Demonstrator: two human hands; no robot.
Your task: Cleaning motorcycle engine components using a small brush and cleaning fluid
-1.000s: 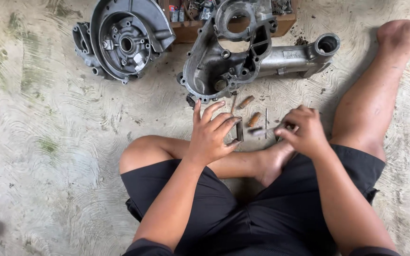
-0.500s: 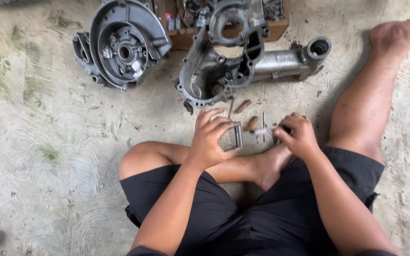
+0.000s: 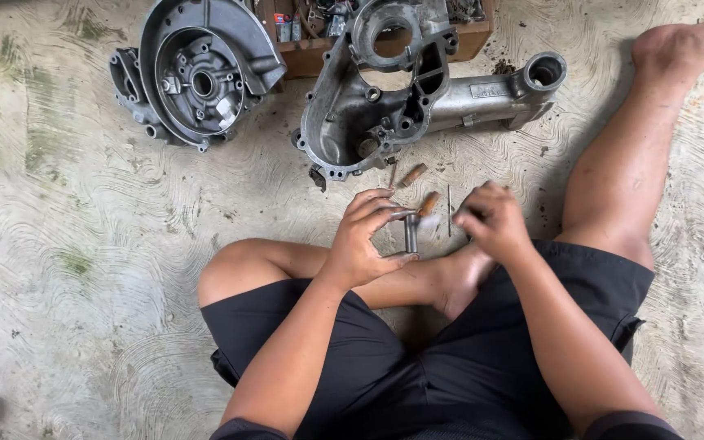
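Observation:
I sit on a concrete floor with my left leg folded and my right leg stretched out. My left hand [image 3: 366, 236] holds a short grey metal pin [image 3: 411, 231] upright between thumb and fingers. My right hand [image 3: 489, 218] is closed just to the right of it, blurred, and seems to pinch something small. On the floor beyond my hands lie two rusty brown bolts [image 3: 413, 174] [image 3: 429, 204] and a thin metal rod [image 3: 449, 210].
A grey engine crankcase half [image 3: 352, 122] with a long arm lies ahead. A round engine cover [image 3: 197, 73] rests to its left. A wooden box [image 3: 311, 53] of small parts stands behind them. My bare right foot [image 3: 678, 45] reaches the upper right.
My left hand lifted the metal pin off the floor and turned it upright. My right hand rose slightly and closed in beside it.

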